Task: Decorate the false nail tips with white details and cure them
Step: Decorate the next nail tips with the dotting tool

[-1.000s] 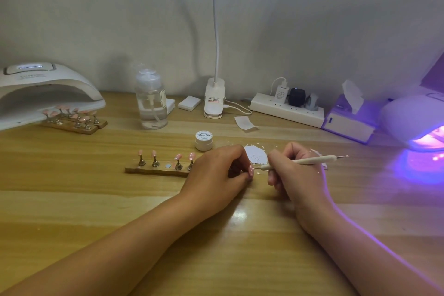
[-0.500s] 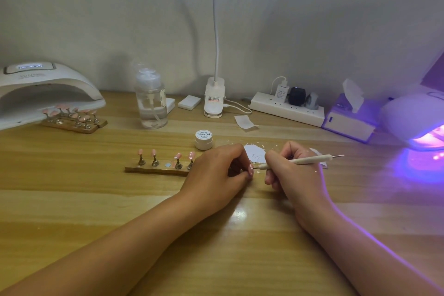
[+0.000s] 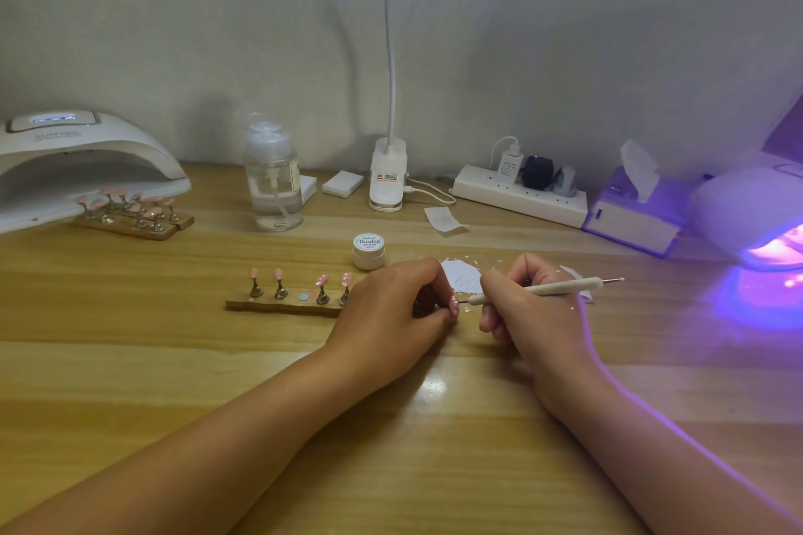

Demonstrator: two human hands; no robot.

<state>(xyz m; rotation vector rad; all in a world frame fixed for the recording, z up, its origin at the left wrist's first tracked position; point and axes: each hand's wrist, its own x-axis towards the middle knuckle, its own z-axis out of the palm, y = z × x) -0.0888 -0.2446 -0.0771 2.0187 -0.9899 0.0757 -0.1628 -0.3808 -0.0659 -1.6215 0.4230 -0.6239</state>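
Four pink tips (image 3: 322,280) stand on the wooden strip (image 3: 282,308); the fifth nail tip (image 3: 454,307) is pinched in the curled left hand (image 3: 391,308), resting on the table (image 3: 391,447), likely for steadiness. Right hand (image 3: 528,317) grips the dotting pen (image 3: 539,289) pencil-style, point at that tip; white-smeared paper (image 3: 461,279) lies just behind.

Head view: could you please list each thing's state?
Domed curing lamp at right, lit purple.
White curing lamp at left, dark inside.
Small white round jar, lid on.
Left hand, pinching pink false nail tip.
Right hand, gripping cream dotting pen.
Long wooden stand, four tips mounted, one slot bare.
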